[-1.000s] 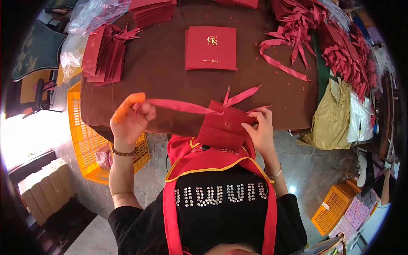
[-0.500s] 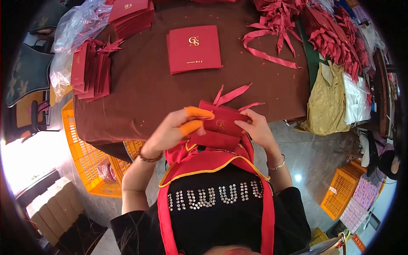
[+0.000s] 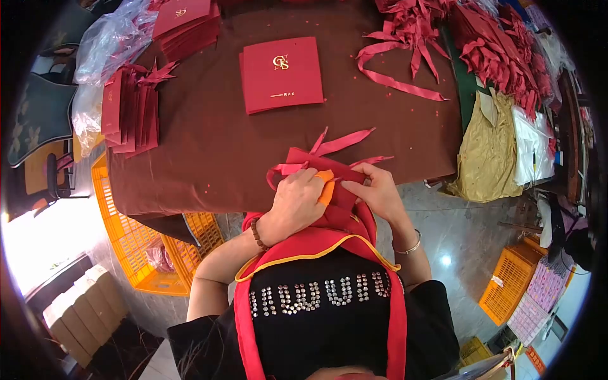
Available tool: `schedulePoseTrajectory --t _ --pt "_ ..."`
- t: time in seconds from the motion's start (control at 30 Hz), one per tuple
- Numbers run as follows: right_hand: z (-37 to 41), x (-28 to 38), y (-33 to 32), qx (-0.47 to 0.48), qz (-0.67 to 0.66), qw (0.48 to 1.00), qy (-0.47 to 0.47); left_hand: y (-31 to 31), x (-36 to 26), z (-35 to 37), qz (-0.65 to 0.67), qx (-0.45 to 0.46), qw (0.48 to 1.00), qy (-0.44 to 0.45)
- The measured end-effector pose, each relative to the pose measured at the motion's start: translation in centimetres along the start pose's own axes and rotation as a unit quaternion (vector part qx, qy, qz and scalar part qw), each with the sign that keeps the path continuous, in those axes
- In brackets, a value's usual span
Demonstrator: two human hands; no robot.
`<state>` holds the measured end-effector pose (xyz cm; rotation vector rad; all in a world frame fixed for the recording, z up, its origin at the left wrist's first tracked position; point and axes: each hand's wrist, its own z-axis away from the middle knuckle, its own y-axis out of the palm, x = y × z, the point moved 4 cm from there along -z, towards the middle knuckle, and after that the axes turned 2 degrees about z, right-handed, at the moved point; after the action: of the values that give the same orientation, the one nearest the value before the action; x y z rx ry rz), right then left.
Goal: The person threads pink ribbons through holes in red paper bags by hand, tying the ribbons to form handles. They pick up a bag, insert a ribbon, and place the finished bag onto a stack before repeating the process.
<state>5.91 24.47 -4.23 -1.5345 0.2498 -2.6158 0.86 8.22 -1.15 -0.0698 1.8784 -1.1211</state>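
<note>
A red paper piece with ribbons, perhaps a small bag (image 3: pixel 342 200), is between my two hands at the table's front edge. My left hand (image 3: pixel 301 197), with orange covers on two fingers, has its fingers closed on the piece's left side, by a ribbon loop. At the right side of the piece, my right hand (image 3: pixel 375 190) pinches its upper edge between thumb and fingers. Loose ribbon ends (image 3: pixel 345 142) stick out above onto the brown cloth. What lies under my left palm is hidden.
On the brown tablecloth (image 3: pixel 196 139) lie a flat red stack with gold letters (image 3: pixel 282 75), red bags at the left (image 3: pixel 130 114) and loose ribbons (image 3: pixel 415 54). Orange crates stand on the floor at left (image 3: pixel 136 253) and right (image 3: pixel 508 285). A gold bag (image 3: pixel 486 152) hangs right.
My left hand has moved right and turned over the red piece, its fingers now closed. The gold logo is covered, and a ribbon loop shows at the left.
</note>
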Motion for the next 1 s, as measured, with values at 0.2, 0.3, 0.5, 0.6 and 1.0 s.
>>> schedulePoseTrajectory --t 0.2,0.3,0.5,0.6,1.0 --pt "0.1 -0.3 0.0 -0.009 0.036 0.999 -0.022 0.2 -0.3 0.1 0.014 0.008 1.000 -0.001" --pt "0.2 -0.6 0.2 -0.007 -0.011 1.000 -0.019 0.3 -0.2 0.4 0.015 0.000 1.000 0.009" --pt "0.0 -1.7 0.8 0.007 -0.021 1.000 -0.022 0.5 0.1 0.6 -0.048 0.012 0.998 0.029" --pt "0.3 -1.2 0.7 0.007 0.019 1.000 -0.016 0.3 -0.5 0.5 -0.064 0.012 0.998 0.023" --pt "0.4 -0.3 0.8 0.005 0.030 0.999 -0.043 0.7 -0.3 0.7 -0.085 0.007 0.995 0.058"
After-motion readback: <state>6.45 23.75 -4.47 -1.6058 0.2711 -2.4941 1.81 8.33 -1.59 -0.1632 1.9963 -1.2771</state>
